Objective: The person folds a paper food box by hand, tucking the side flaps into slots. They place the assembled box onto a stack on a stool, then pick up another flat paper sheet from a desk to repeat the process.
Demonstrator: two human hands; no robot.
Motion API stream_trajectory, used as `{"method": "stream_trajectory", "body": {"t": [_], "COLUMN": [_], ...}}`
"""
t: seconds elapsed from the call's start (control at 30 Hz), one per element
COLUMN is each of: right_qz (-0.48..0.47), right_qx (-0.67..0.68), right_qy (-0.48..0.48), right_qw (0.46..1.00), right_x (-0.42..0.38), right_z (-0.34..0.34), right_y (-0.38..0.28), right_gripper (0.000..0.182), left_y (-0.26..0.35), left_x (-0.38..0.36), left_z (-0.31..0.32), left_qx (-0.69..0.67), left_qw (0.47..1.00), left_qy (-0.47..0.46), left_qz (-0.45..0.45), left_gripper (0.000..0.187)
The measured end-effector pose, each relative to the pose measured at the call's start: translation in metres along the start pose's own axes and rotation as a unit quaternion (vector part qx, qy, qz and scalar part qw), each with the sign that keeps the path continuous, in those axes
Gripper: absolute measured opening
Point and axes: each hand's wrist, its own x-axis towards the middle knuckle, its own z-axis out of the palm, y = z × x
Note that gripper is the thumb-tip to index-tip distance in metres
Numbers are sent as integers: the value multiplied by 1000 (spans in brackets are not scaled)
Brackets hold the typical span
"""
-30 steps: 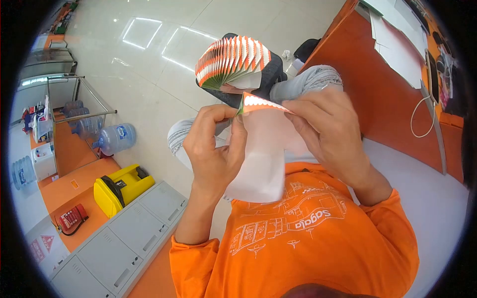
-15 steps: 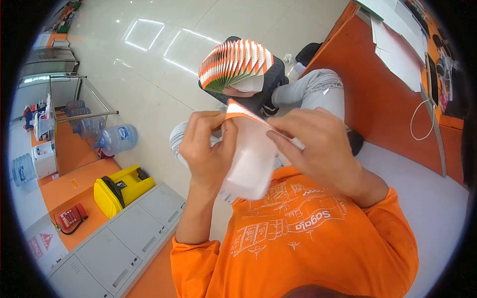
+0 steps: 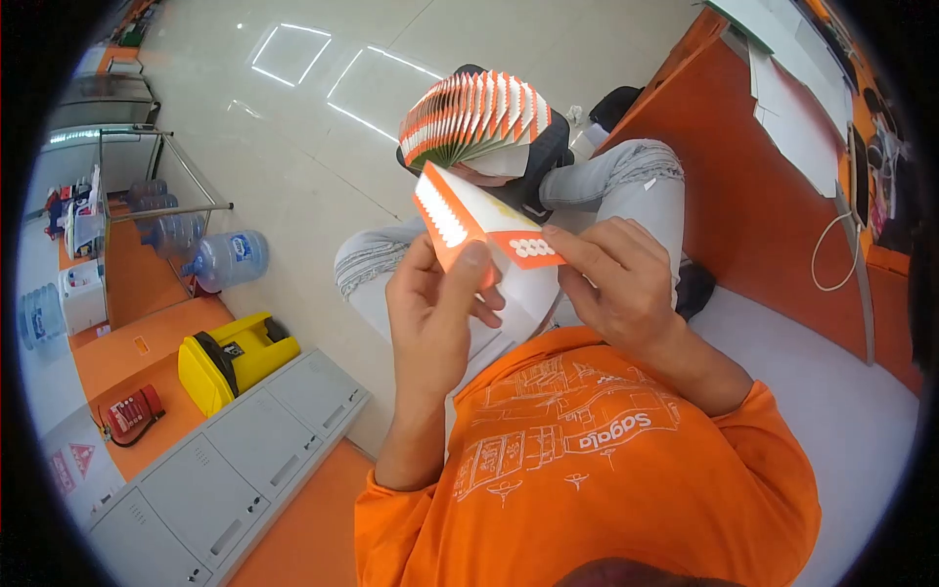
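Observation:
In front of my chest is a folded piece of paper (image 3: 479,202), white with orange borders carrying white zigzag and round marks. My left hand (image 3: 430,313) grips its left orange flap, thumb on the front face. The right border lies pinched between the thumb and fingers of my right hand (image 3: 616,274). White paper hangs below the flaps, partly hidden by my hands. Beyond it, a fan of many similar folded papers (image 3: 479,115) stands on a dark, padded-looking surface (image 3: 553,147), just past my knees.
An orange desk panel (image 3: 773,235) rises at the right, with papers (image 3: 797,117) and a white cable (image 3: 822,284) above. To the left are grey lockers (image 3: 235,460), a yellow bin (image 3: 235,362), a fire extinguisher (image 3: 134,415) and a large water bottle (image 3: 232,259).
The paper has been turned and spread, so its orange flaps now face up. My left hand has lowered and shifted right, its thumb now on the flap. My right hand still pinches the other side.

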Motion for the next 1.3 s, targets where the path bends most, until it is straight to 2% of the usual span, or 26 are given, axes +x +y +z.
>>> {"method": "stream_trajectory", "body": {"t": [0.07, 0.17, 0.23, 0.37, 0.4, 0.5, 0.6, 0.67, 0.8, 0.9, 0.93, 1.0, 1.07, 1.17, 1.3], "right_qz": [-1, -12, 17, 66, 75, 94, 124, 146, 209, 230, 239, 221, 200, 194, 145], "right_qx": [-14, 29, 121, 121, 157, 217, 271, 305, 324, 345, 356, 394, 432, 400, 337], "right_qy": [-5, 20, 60, 43, 40, 29, 8, -10, 9, 1, -3, 5, 13, 12, 2], "right_qw": [1000, 999, 991, 990, 984, 971, 954, 941, 923, 910, 903, 892, 879, 896, 930], "right_x": [2, 3, 1, 4, 5, 8, 11, 11, 9, 8, 7, 7, 10, 15, 22], "right_z": [-1, -1, 1, -4, -4, 1, 0, 2, 5, 6, 6, 7, 8, 4, -3], "right_y": [1, 1, 1, -6, -8, -11, -14, -16, -12, -8, -8, -10, -10, -12, -12], "right_gripper": [36, 34, 29, 22, 19, 15, 13, 12, 12, 13, 13, 12, 11, 10, 9], "left_y": [-4, -4, -13, -21, -25, -36, -47, -55, -51, -49, -48, -45, -43, -56, -55], "left_x": [-2, -4, -4, -6, -6, -7, -4, -4, -5, -3, -1, -2, -4, -3, -5], "left_z": [-1, 0, 0, -3, -2, 5, 7, 8, 8, 9, 8, 10, 16, 17, 20], "left_qx": [-11, 20, 59, 57, 57, 37, 86, 166, 188, 155, 192, 230, 136, 61, 86], "left_qw": [1000, 999, 993, 991, 991, 994, 986, 960, 955, 950, 934, 914, 953, 958, 949], "left_qy": [-14, -50, -54, -72, -71, -21, 20, 68, 81, 55, 65, 76, 94, 96, 113], "left_qz": [25, 8, 89, 100, 100, 99, 142, 214, 214, 264, 295, 324, 254, 262, 281], "left_gripper": [30, 28, 30, 31, 31, 26, 21, 20, 20, 19, 18, 17, 13, 11, 9]}}
